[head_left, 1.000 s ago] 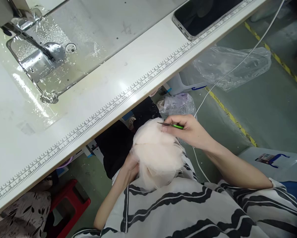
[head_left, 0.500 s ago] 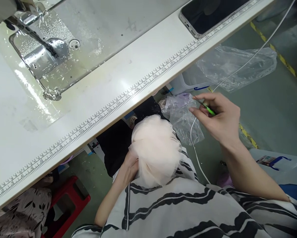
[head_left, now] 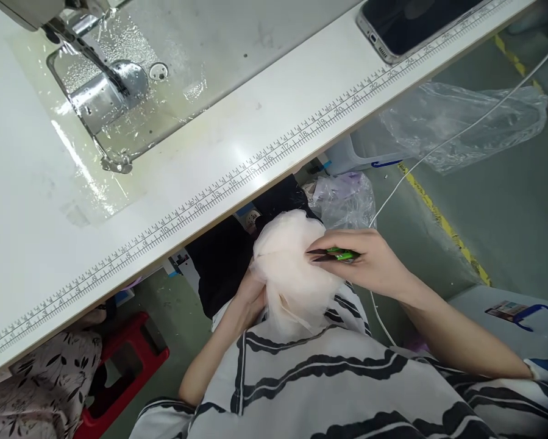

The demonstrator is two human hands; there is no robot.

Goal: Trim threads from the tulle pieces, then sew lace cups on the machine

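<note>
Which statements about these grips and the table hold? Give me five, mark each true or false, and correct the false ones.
1. The right grip holds green-handled snips. True.
2. The left grip rests flat on the table. False: it holds the pale sheer fabric.
3. The phone lies on the table with its dark screen up. True.
4. A ruler scale runs along the table's front edge. True.
5. The stool is blue. False: it is red.

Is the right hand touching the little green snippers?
Touching. The head view shows it plainly: the right hand curls around the green snippers, which lie inside its grip with no gap between them.
</note>
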